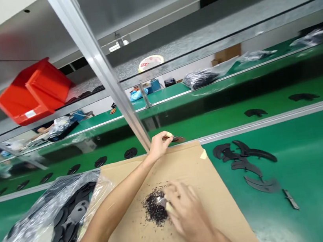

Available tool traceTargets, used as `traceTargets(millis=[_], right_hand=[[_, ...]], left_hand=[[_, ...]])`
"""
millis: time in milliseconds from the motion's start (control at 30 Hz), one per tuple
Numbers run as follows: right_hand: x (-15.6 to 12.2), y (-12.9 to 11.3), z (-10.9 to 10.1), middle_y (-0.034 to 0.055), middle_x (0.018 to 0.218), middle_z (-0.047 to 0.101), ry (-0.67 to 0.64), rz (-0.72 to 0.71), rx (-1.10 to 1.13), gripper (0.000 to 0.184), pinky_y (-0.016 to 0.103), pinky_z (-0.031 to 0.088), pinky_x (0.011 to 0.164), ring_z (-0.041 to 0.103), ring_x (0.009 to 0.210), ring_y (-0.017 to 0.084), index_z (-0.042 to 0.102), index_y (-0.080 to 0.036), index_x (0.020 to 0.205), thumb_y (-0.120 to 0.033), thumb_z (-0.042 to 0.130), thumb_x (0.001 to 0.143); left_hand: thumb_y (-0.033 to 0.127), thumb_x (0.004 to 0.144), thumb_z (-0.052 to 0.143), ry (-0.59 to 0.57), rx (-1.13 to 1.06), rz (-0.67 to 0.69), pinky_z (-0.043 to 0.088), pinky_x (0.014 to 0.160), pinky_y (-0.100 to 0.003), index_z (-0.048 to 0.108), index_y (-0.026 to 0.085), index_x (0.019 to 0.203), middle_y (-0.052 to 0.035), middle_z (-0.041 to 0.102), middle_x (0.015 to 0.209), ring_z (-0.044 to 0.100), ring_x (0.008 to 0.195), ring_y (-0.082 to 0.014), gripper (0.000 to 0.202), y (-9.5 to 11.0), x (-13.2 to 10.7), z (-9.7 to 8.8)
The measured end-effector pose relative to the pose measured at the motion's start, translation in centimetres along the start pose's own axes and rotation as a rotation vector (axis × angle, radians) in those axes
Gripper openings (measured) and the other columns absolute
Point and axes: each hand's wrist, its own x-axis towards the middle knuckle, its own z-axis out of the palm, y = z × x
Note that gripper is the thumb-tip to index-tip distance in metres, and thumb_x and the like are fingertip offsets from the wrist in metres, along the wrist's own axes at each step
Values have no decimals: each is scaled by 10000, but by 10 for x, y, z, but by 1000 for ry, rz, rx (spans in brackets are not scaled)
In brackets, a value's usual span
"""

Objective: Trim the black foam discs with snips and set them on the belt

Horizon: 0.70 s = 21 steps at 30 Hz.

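Observation:
My left hand (pixel 160 145) reaches to the far edge of the cardboard sheet (pixel 184 161), beside a metal post. Its fingers are pinched, with pale yellow covers on the tips, and a small dark piece (pixel 178 138) shows at them; its kind is unclear. Motion blurs my right hand (pixel 188 212), which is closed over the cardboard. At its fingertips is a small silvery thing (pixel 161 201) that I cannot make out. Just left of this hand, touching or under its fingertips, lies a heap of tiny black bits (pixel 155 211).
Left is a clear plastic bag (pixel 33 229) of flat black parts. Curved black parts (pixel 243 157) and a small metal tool (pixel 291 199) lie right on the green table. Behind runs a green conveyor (pixel 209 118) with black parts. An orange-red bin (pixel 35 92) sits on the overhead shelf.

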Motion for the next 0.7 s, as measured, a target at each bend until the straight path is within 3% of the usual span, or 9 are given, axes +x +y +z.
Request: traceTargets(millis=[67, 167, 267, 333, 433, 500, 600, 700], right_hand=[[6, 3, -2, 192, 1286, 538, 222, 29, 0, 415, 420, 511, 835, 604, 1031, 282, 521, -163, 1338, -142, 498, 924], [16, 6, -5, 196, 1254, 559, 385, 63, 96, 401, 431, 516, 882, 599, 1121, 318, 516, -153, 1343, -255, 537, 956], [24, 7, -2, 75, 928, 677, 249, 3, 249, 156, 334, 521, 743, 667, 826, 236, 619, -217, 1072, -299, 546, 961], [26, 7, 4, 21, 782, 669, 160, 11, 332, 132, 273, 495, 609, 632, 641, 181, 630, -237, 956, -341, 549, 959], [25, 8, 13, 4, 717, 677, 74, 90, 391, 217, 245, 466, 499, 603, 539, 157, 640, -242, 854, -432, 568, 932], [25, 10, 17, 12, 711, 697, 48, 198, 404, 282, 251, 467, 462, 608, 514, 165, 646, -238, 816, -504, 592, 893], [27, 13, 16, 26, 732, 724, 26, 366, 411, 358, 272, 490, 454, 644, 537, 198, 665, -239, 813, -595, 632, 809], [31, 15, 13, 41, 766, 737, 20, 470, 445, 384, 297, 537, 532, 701, 661, 246, 669, -244, 807, -622, 658, 745]], left_hand=[[248, 953, 585, 33, -35, 21, 561, 805, -300, 689, 126, 893, -78, 724, 916, 690, 868, -191, 171, 6, -38, -24], [276, 922, 642, 37, -63, 37, 556, 811, -287, 704, 140, 873, -70, 724, 883, 690, 853, -187, 157, 22, -102, -46], [290, 943, 627, -63, -113, 82, 549, 848, -282, 706, 128, 934, -88, 723, 917, 691, 882, -185, 180, 34, -155, -55], [284, 967, 596, -165, -139, 55, 554, 847, -266, 670, 117, 1077, -106, 722, 992, 699, 906, -178, 213, 33, -181, -65], [264, 979, 582, -290, 122, -164, 550, 835, -214, 595, 163, 1221, -73, 720, 1048, 704, 917, -142, 263, 18, -210, -102], [251, 985, 562, -306, 543, -388, 524, 894, -214, 641, 209, 1097, -37, 714, 1023, 688, 969, -143, 144, 2, -224, -139], [138, 975, 458, -156, 804, -622, 514, 910, -354, 639, 135, 928, -144, 671, 1010, 658, 1027, -261, 186, -29, -243, -192], [54, 907, 453, -52, 889, -749, 514, 831, -380, 613, 117, 876, -163, 650, 930, 664, 948, -295, 175, -56, -258, -223]])
